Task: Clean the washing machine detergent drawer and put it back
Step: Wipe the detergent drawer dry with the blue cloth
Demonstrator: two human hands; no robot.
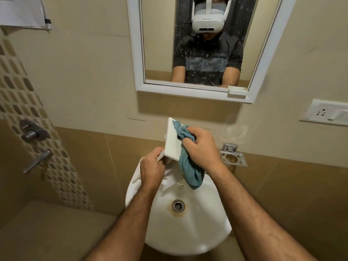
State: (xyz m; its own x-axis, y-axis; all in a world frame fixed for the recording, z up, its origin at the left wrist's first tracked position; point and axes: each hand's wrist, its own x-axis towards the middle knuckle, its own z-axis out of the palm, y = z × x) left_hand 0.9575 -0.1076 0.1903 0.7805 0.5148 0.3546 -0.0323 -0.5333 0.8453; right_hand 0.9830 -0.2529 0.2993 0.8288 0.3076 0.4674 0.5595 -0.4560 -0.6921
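Drawer [172,140] front and centre, a white plastic piece held up on a tilt over the white sink [197,232], just below the middle of the frame. The left hand [151,171] grips its lower end, fingers curled round the edge, steadying it. The right hand [201,147] is clenched on a blue cloth [188,166], bunched against the drawer's flat face near the top, with the loose tail of the cloth hanging down toward the basin. So the wiping stage is what is on show here, cloth on plastic, right above the drain [178,205], which has a rusty stain at its rim.

How clean is it? Hard to call from this angle: the face toward the camera looks plain white, but the compartments are turned away or hidden by the hands, so residue inside cannot be ruled out. No running water shows, and the tap [229,147] sits at the right, behind the right wrist.

As for progress, the drawer is out of its machine and under the cloth, so cleaning looks well in hand. Left to do, by the look of it: finish the wipe, then carry the piece back and slide it home. No washing machine appears anywhere in the frame, only tiled wall and a mirror [207,87] at upper centre.
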